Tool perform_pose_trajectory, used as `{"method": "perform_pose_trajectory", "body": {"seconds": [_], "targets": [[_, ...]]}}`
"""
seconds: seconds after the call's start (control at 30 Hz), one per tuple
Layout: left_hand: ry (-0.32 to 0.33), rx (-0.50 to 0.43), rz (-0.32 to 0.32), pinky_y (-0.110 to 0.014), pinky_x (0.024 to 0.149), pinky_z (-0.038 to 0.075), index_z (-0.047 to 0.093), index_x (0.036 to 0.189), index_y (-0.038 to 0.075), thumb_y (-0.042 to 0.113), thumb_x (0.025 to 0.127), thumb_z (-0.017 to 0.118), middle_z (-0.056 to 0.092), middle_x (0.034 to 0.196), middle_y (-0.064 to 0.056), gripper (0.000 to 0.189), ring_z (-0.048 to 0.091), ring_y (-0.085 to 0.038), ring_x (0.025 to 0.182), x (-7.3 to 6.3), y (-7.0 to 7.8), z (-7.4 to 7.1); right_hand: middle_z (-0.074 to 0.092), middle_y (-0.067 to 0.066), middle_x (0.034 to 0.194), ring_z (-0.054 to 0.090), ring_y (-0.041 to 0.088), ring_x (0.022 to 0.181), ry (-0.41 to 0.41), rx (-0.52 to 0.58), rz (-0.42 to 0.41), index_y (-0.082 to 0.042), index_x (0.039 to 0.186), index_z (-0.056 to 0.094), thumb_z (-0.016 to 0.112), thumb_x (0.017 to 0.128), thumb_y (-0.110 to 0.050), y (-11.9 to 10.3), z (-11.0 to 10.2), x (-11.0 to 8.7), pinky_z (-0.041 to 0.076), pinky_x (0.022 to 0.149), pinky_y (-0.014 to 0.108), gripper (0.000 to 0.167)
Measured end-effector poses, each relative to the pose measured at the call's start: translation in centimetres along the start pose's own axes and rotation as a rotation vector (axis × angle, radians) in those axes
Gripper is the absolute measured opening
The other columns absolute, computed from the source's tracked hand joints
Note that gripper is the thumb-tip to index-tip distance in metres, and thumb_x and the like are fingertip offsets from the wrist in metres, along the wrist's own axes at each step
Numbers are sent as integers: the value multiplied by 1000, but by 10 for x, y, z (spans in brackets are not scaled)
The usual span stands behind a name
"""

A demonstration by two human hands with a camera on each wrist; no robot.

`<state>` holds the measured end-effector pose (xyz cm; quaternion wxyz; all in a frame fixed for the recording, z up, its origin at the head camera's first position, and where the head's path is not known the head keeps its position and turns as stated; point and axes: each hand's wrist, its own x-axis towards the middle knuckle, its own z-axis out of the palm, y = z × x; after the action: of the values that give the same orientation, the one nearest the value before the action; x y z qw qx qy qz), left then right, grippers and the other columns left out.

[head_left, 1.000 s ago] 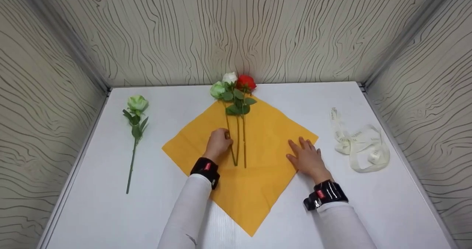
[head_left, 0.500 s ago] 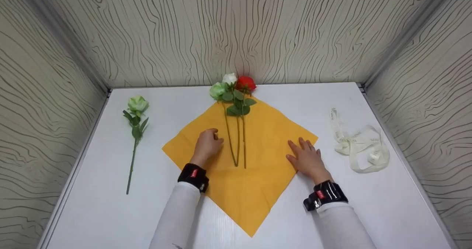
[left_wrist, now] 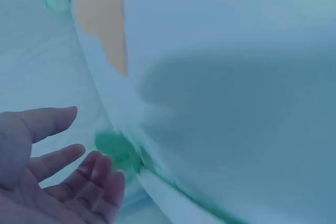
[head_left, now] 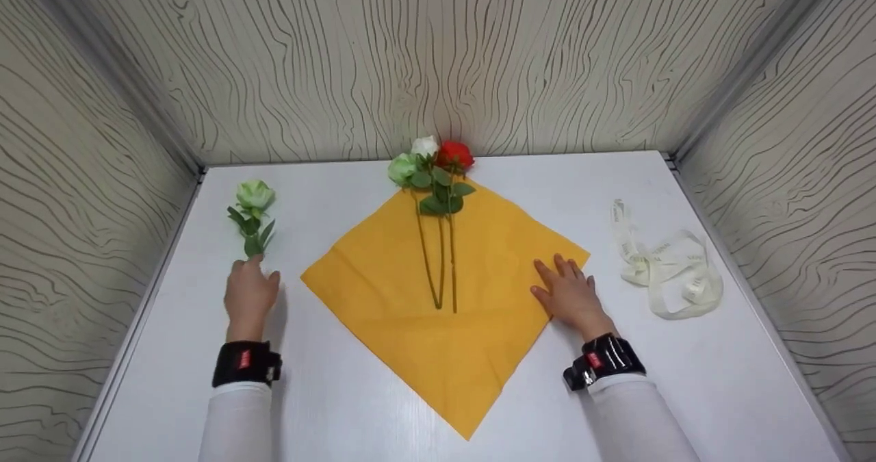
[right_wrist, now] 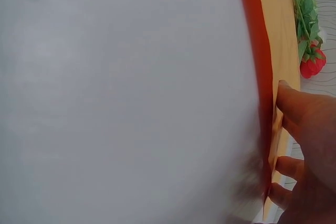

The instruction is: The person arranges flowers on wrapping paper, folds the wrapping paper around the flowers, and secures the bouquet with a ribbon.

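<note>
Head view — left hand (head_left: 249, 296), unclenched, is just beside a green rose (head_left: 253, 221), frame left, while the splayed right hand (head_left: 570, 293) rests on a yellow sheet (head_left: 499, 270) — mid-frame.

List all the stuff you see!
Walls: 3, cream with dark wavy lines, left, right, back
Poles: 2, grey, back corners
Table: 1, white, inside the walls
Sheet: 1, yellow, middle of table
Lone flower: 1, pale green, left on table
Grouped flowers: 3, red, white, pale green, stems on the sheet
Ribbon: 1, cream, right on table
Sleeves: 2, white, near edge of view
Wristbands: 2, black and red, at sleeve ends
Left hand: 1, by the lone flower
Right hand: 1, on the sheet's right side
</note>
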<state>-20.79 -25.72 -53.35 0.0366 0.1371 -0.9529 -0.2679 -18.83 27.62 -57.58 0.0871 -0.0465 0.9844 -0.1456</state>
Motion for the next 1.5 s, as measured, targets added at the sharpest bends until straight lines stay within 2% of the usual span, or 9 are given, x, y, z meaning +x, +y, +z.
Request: {"method": "perform_pose_trajectory", "body": {"seconds": [0.07, 0.17, 0.33, 0.47, 0.7, 1.03, 1.17, 1.3, 1.5], "targets": [[-24, 29, -52, -53, 72, 41, 44, 122, -8, 17, 83, 55, 43, 111, -33, 48, 46, -46, 98, -2, -13, -12, 15, 20, 143, 9, 43, 128, 1, 5, -1, -20, 139, 31, 44, 90, -45, 0, -1, -1, 9, 91, 68, 56], [-122, 63, -130, -52, 66, 43, 39, 123, -12, 17, 84, 51, 39, 111, -37, 50, 45, -48, 95, -6, -25, -24, 15, 21, 143, 9, 43, 128, -2, 14, -5, -19, 139, 31, 45, 89, -44, -1, -2, -2, 9, 90, 68, 57], [-263, 85, -196, -45, 55, 43, 42, 114, -15, 8, 83, 48, 45, 101, -36, 39, 50, -44, 84, -15, -34, -26, 16, 20, 143, 9, 42, 129, -1, 5, 3, -20, 139, 31, 44, 90, -44, -2, -4, -3, 9, 91, 68, 56], [-208, 133, -188, -45, 49, 42, 50, 101, -14, 1, 84, 41, 49, 89, -31, 24, 53, -43, 76, -19, -37, -18, 15, 20, 144, 9, 42, 129, -7, 1, 4, -20, 139, 30, 44, 90, -44, -2, -3, -1, 8, 91, 67, 56], [-99, 192, -171, -49, 48, 43, 54, 90, -12, -2, 87, 37, 53, 81, -30, 20, 56, -44, 70, -19, -38, -6, 14, 19, 144, 8, 42, 129, -7, 0, 8, -21, 139, 30, 43, 90, -44, -1, -2, 0, 8, 91, 67, 56], [-57, 185, -190, -44, 42, 41, 55, 85, -10, -3, 87, 38, 57, 76, -30, 19, 57, -42, 66, -22, -31, -4, 13, 20, 144, 8, 43, 128, -16, 5, 3, -19, 139, 29, 43, 90, -43, -2, -3, -1, 8, 90, 68, 56], [-12, 133, -177, -41, 40, 38, 57, 79, -6, -1, 84, 41, 58, 73, -26, 18, 57, -39, 62, -21, -30, -2, 16, 21, 143, 9, 44, 128, -8, 3, 1, -19, 139, 31, 44, 90, -43, -2, -2, -1, 10, 90, 69, 56], [27, 53, -171, -41, 43, 40, 63, 84, -4, 3, 83, 46, 61, 79, -25, 18, 58, -38, 66, -20, -24, -1, 16, 21, 143, 10, 44, 128, -9, 8, 3, -18, 139, 31, 45, 90, -42, -2, -2, -1, 9, 89, 69, 56], [-3, -108, -177, -34, 50, 42, 63, 99, 0, 12, 83, 54, 62, 88, -19, 21, 58, -28, 68, -17, -3, 5, 14, 20, 144, 8, 42, 129, -19, 10, 12, -20, 139, 30, 44, 90, -44, 0, -2, 1, 8, 90, 68, 56]]}}
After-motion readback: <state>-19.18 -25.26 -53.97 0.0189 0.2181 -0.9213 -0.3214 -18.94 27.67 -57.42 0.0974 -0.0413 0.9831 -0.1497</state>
